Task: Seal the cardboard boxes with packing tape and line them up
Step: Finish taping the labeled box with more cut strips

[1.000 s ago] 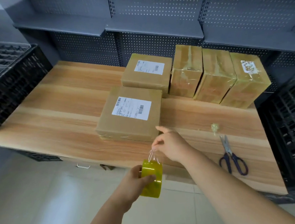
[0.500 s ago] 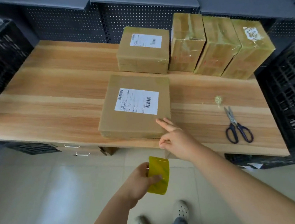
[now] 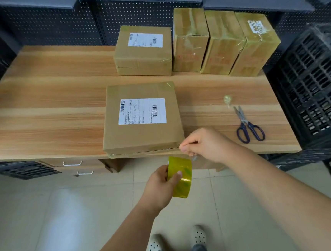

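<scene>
— Down low, closest to us, what is the left hand [image 3: 162, 185] doing?

— It grips the round, yellow, see-through roll of packing tape [image 3: 181, 177]. The thumb is on the outside. The roll is up in the air, just in front of the table edge.

— And the right hand [image 3: 204, 145]?

— Just past the roll, its thumb and finger pinch the clear tape end [image 3: 193, 157]. That bit is so clear it is hard to see. It is right by the near right corner of the flat brown cardboard box with the big white label [image 3: 142, 117].

— Where is that box?

— It lies flat at the near edge of the long, light wooden table [image 3: 40, 120], label up.

— How do we do this bit well?

— I think you pull the tape tight and straight. Press the end down on the corner first. Then rub it flat along the edge so there are no wrinkles. Hold the roll firmly so the tape does not twist.

— What about cutting?

— The metal scissors with dark blue handles [image 3: 248, 126] lie on the table to the right, apart from the box.

— And far back?

— 1 brown labelled box [image 3: 144, 51] sits just beside 3 tall tape-wrapped boxes [image 3: 223, 42]. All 4 stand in a row, so this one likely joins them.
</scene>
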{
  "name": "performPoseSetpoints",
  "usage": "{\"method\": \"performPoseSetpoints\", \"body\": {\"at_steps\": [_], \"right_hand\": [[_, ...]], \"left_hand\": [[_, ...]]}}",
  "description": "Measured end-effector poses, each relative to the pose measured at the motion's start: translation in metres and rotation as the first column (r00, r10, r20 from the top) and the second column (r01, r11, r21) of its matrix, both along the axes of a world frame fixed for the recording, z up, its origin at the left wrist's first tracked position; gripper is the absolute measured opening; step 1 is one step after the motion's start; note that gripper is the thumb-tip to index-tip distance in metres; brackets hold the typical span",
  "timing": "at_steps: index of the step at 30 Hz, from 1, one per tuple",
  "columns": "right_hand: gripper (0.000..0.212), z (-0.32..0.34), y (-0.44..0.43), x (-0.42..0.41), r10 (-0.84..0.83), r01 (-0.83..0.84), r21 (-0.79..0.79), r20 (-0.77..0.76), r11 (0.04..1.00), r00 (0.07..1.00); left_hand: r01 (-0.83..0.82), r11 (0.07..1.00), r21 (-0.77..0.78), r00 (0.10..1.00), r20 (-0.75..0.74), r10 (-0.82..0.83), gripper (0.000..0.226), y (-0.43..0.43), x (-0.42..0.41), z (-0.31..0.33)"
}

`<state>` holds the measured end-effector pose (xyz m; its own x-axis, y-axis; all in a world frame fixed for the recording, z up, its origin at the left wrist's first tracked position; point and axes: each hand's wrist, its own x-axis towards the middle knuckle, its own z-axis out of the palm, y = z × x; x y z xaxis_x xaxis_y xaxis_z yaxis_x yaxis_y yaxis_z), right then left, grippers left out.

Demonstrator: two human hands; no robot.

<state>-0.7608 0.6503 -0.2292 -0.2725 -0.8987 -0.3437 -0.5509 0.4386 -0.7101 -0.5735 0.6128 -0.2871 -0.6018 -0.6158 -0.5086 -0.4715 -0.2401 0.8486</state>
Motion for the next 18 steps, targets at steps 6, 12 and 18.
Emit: {"method": "performPoseSetpoints", "body": {"at_steps": [6, 12, 18], "right_hand": [[0.012, 0.015, 0.003, 0.004, 0.152, -0.163, -0.094, -0.113, 0.982, 0.982], [0.011, 0.008, -0.018, -0.034, 0.008, -0.009, 0.035, 0.023, 0.999, 1.000], [0.007, -0.012, -0.041, -0.054, -0.043, 0.033, 0.068, 0.155, 0.997, 0.987]], "left_hand": [[-0.139, 0.988, 0.068, 0.981, 0.144, 0.129, 0.028, -0.001, -0.014, -0.011], [-0.132, 0.981, 0.140, 0.990, -0.023, 0.137, 0.021, 0.016, -0.016, -0.010], [-0.186, 0.947, 0.260, 0.971, -0.097, 0.218, 0.025, 0.022, -0.028, -0.014]]}}
